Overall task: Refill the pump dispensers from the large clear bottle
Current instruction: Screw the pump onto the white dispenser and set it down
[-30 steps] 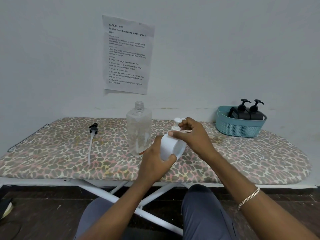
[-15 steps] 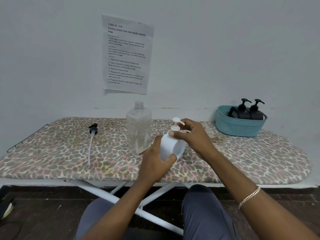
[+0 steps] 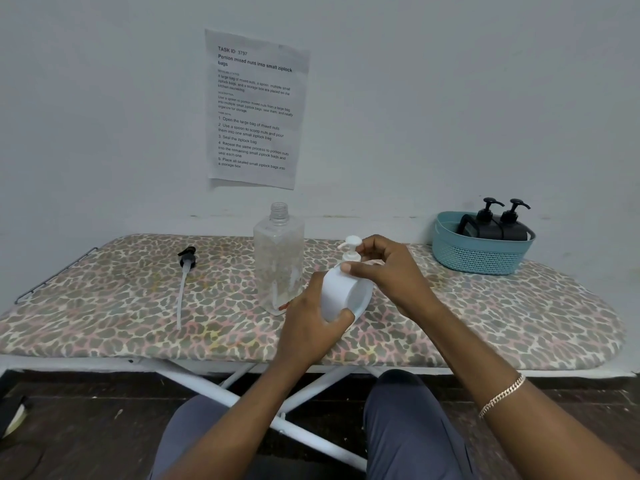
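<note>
While my left hand (image 3: 308, 320) grips the tilted white dispenser (image 3: 341, 289) and my right hand (image 3: 391, 271) pinches its pump (image 3: 351, 247), I fear liquid spills once it loosens.

Lighting: soft, even and cool-toned, with no hard shadows on the wall (image 3: 450, 98); the floor (image 3: 86, 427) beneath the ironing board (image 3: 104, 306) falls dim. Focus: sharp at centre, headings on the paper notice (image 3: 256, 109) legible, smaller print soft. Distortion: wide-angle bowing toward the ironing board's left and right ends; faint pale highlights on the clear bottle (image 3: 278, 258).
</note>
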